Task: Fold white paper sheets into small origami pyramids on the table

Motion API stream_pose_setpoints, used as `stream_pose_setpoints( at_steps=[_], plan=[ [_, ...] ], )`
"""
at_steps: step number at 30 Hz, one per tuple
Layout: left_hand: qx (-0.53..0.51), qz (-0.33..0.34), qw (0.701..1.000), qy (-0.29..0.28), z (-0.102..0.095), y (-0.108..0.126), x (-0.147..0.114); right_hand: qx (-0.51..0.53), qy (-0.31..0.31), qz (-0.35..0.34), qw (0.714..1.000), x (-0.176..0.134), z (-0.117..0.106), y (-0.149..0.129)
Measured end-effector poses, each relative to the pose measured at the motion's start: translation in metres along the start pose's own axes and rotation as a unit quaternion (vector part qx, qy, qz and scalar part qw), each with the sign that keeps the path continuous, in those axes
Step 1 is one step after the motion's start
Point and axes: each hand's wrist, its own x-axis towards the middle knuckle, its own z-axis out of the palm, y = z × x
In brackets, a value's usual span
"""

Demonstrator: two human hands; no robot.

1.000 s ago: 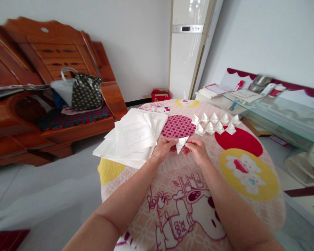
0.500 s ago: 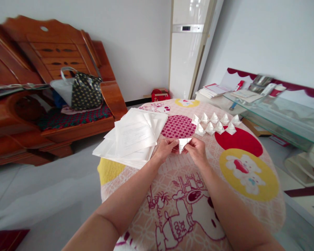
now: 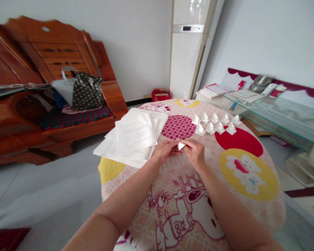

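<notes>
Between my two hands is a small piece of folded white paper point(image 3: 181, 145), mostly covered by the fingers. My left hand point(image 3: 167, 150) is closed on its left side, and my right hand point(image 3: 195, 151) pinches it from the right and top. Beyond my right hand, several folded paper shapes point(image 3: 210, 128) with pointed tops stand in two rows on the patterned tablecloth point(image 3: 178, 181). To the left of my left hand lies a loose stack of white paper sheets point(image 3: 136, 136), the top ones faintly printed.
A wooden bench point(image 3: 65, 52) with a dark patterned bag point(image 3: 86, 90) is at the left. On the right stands a glass-topped table point(image 3: 284, 113) holding papers and a cup. A tall white cabinet-like unit point(image 3: 185, 62) rises at the back.
The folded paper showed as a wider triangle before; now less of it is visible. My right hand's fingers have moved over its top edge, closer to my left hand.
</notes>
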Motion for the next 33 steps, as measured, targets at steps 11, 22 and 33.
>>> stream_pose_setpoints(
  at_steps=[11,22,33],
  plan=[
    [0.004,-0.007,1.0,0.008,-0.001,0.003,-0.001,0.015,0.007,0.086,0.996,0.001,0.0,-0.004],
    [0.102,0.108,0.989,0.028,-0.004,0.002,0.005,0.292,-0.035,0.333,0.896,0.01,-0.006,-0.006],
    [0.167,0.131,0.977,0.027,-0.006,0.0,0.005,0.293,-0.065,0.343,0.89,0.008,-0.005,-0.004]
  ],
)
